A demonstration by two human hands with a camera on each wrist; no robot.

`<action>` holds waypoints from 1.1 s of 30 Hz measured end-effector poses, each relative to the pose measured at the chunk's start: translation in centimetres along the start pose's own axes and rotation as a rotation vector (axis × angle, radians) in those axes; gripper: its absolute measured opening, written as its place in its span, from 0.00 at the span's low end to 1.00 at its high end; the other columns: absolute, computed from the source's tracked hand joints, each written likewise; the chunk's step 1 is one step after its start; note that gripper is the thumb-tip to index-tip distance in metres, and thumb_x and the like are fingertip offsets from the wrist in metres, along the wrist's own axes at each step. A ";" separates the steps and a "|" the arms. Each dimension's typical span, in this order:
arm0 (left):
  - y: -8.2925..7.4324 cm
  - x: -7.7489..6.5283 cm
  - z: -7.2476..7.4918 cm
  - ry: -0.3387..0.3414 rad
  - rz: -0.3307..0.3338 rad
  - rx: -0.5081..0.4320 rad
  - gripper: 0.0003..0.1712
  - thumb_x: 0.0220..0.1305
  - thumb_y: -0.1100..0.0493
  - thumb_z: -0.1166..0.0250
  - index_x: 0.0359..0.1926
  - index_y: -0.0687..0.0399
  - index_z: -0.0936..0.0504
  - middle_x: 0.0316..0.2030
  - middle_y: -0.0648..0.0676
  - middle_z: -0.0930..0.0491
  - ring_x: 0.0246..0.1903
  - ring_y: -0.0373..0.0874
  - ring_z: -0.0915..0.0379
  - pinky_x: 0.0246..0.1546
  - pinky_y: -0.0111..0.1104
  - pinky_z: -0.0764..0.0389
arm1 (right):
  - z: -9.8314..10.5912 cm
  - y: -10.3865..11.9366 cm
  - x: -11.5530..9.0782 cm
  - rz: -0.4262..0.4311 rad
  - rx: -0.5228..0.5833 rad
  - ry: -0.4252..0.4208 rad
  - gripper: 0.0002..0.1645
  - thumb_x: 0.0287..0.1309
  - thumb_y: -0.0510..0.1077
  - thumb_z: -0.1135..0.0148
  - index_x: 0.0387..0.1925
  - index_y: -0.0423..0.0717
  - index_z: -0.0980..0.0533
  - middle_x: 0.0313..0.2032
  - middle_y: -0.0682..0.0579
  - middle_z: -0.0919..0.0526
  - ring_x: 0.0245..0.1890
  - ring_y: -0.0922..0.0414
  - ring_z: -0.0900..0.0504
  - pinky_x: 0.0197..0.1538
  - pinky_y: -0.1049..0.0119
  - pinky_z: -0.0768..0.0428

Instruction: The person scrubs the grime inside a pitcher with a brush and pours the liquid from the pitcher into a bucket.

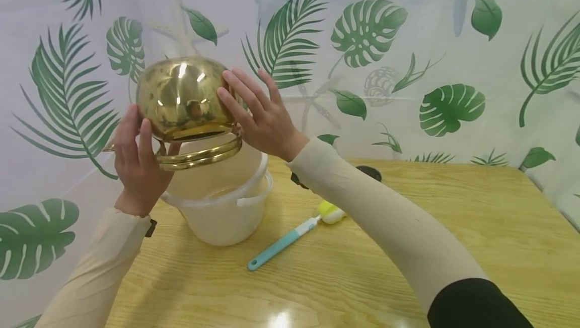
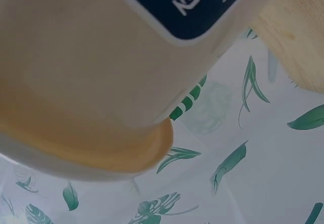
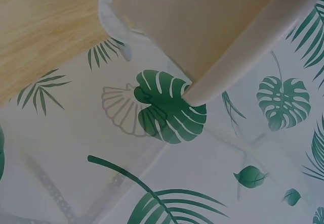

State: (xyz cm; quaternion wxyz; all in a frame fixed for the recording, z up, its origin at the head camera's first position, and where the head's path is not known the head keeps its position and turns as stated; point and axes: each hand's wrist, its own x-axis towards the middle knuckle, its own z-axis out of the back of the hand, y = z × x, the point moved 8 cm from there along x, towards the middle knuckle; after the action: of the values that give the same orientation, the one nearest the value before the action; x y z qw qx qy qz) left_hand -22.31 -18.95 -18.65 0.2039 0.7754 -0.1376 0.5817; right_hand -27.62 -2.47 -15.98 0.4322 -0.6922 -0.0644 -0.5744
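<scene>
Both hands hold up a shiny gold-coloured metal pot [image 1: 183, 99], tipped with its rounded base upward, over a white bucket [image 1: 222, 222]. My left hand [image 1: 140, 161] grips the pot's left side, its fingertips on the metal near the lower edge. Against the right side lie the outstretched fingers of my right hand [image 1: 265, 116]; its thumb is hidden. Gold rings [image 1: 201, 159] hang below the pot's body. The left wrist view shows the bucket wall [image 2: 76, 47] with a dark blue label, and the right wrist view its rim [image 3: 243, 47]; neither shows the hands.
A cleaning brush [image 1: 281, 247] with a blue handle and yellow-white sponge head lies on the wooden table [image 1: 217, 292], right of the bucket. Behind the right forearm shows a dark round object [image 1: 369, 172]. A leaf-patterned cloth [image 1: 290, 30] hangs behind the table.
</scene>
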 end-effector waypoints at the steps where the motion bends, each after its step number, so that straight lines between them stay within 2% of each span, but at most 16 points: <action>1: 0.1 0.0 0.0 0.026 0.003 -0.002 0.31 0.52 0.66 0.35 0.58 0.46 0.32 0.53 0.61 0.26 0.52 0.57 0.29 0.55 0.48 0.26 | -0.2 0.0 -0.1 -0.006 0.017 0.023 0.29 0.53 0.34 0.45 0.57 0.42 0.41 0.54 0.39 0.26 0.58 0.45 0.27 0.65 0.45 0.37; 6: 1.0 -0.4 -0.3 0.206 0.023 -0.039 0.32 0.51 0.65 0.34 0.59 0.57 0.33 0.57 0.63 0.28 0.55 0.59 0.30 0.60 0.45 0.30 | -0.9 -0.3 -0.7 -0.062 0.120 0.124 0.31 0.55 0.48 0.44 0.58 0.39 0.38 0.57 0.37 0.29 0.59 0.44 0.28 0.65 0.46 0.39; 12: 1.4 -0.6 -0.7 0.420 0.018 -0.064 0.37 0.55 0.54 0.32 0.61 0.65 0.35 0.60 0.64 0.31 0.58 0.60 0.32 0.60 0.46 0.30 | -1.5 -0.4 -1.1 -0.121 0.164 0.246 0.46 0.49 0.63 0.36 0.59 0.34 0.35 0.59 0.36 0.30 0.60 0.46 0.30 0.64 0.49 0.36; 15: 1.4 -0.3 -0.9 0.514 0.021 -0.087 0.41 0.52 0.53 0.29 0.63 0.66 0.35 0.61 0.65 0.32 0.59 0.61 0.33 0.59 0.48 0.29 | -1.9 -0.6 -1.4 -0.158 0.177 0.329 0.54 0.44 0.67 0.33 0.61 0.33 0.37 0.60 0.37 0.31 0.62 0.48 0.32 0.64 0.50 0.36; 20: 1.5 0.5 -1.9 0.671 0.036 -0.113 0.52 0.38 0.62 0.23 0.66 0.66 0.38 0.62 0.65 0.32 0.60 0.62 0.35 0.53 0.53 0.27 | -2.4 -1.1 -1.8 -0.224 0.239 0.432 0.62 0.37 0.69 0.30 0.64 0.32 0.41 0.62 0.39 0.33 0.63 0.49 0.34 0.63 0.53 0.36; 24: 1.8 0.8 -2.7 0.806 0.055 -0.139 0.57 0.34 0.63 0.21 0.67 0.66 0.41 0.61 0.67 0.33 0.59 0.63 0.35 0.52 0.55 0.27 | -2.9 -1.4 -2.1 -0.274 0.311 0.491 0.68 0.32 0.71 0.28 0.65 0.33 0.43 0.61 0.40 0.33 0.62 0.50 0.34 0.61 0.55 0.33; 29: 2.1 0.8 -3.6 0.957 0.094 -0.175 0.59 0.34 0.59 0.20 0.67 0.66 0.42 0.53 0.69 0.29 0.51 0.62 0.32 0.48 0.53 0.27 | -3.6 -1.6 -2.7 -0.338 0.401 0.570 0.72 0.27 0.72 0.27 0.67 0.35 0.45 0.59 0.43 0.32 0.57 0.51 0.29 0.54 0.54 0.28; 33: 2.4 0.3 -4.2 1.118 0.190 -0.194 0.53 0.34 0.59 0.20 0.62 0.66 0.37 0.45 0.65 0.25 0.44 0.58 0.30 0.41 0.51 0.25 | -4.4 -1.6 -3.6 -0.420 0.519 0.679 0.72 0.26 0.69 0.24 0.68 0.38 0.47 0.57 0.43 0.31 0.54 0.51 0.27 0.56 0.54 0.27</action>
State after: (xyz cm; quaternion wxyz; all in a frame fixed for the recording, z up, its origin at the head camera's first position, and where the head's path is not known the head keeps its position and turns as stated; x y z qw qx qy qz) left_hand -26.90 -19.07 -16.94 0.2627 0.3119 -0.1308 0.9037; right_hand -32.97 -2.97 -18.37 0.4620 -0.3068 -0.1992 -0.8079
